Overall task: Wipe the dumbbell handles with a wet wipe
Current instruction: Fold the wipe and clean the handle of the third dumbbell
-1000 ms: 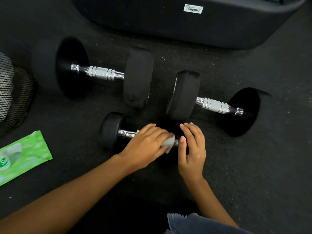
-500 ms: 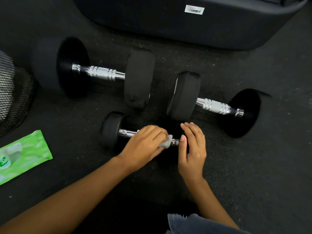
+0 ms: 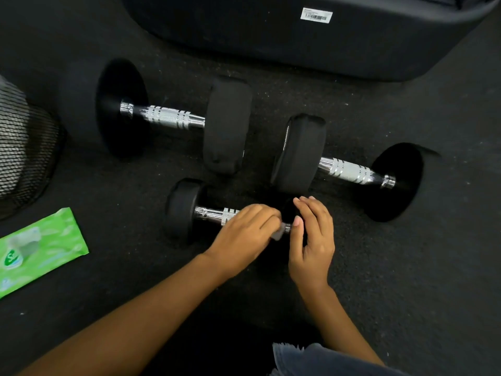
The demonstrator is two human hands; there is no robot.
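Note:
A small black dumbbell [image 3: 184, 210] with a chrome handle [image 3: 214, 215] lies on the dark floor just in front of me. My left hand [image 3: 244, 234] is wrapped over the right part of that handle, pressing a pale wet wipe [image 3: 279, 234] against it. My right hand [image 3: 311, 240] cups the dumbbell's right head, which is mostly hidden under it. Two larger dumbbells lie behind: one at the left [image 3: 168, 118] and one at the right [image 3: 349, 170], both with bare chrome handles.
A green wet-wipe packet [image 3: 40, 248] lies on the floor at the left. A black mesh bin [image 3: 24, 147] stands at the far left edge. A large dark padded object with a white barcode label [image 3: 316, 15] spans the top. Grey fabric [image 3: 320, 359] shows at the bottom.
My left hand has slid slightly right along the small dumbbell's handle, uncovering more chrome at its left end. My right hand has stayed on the right head.

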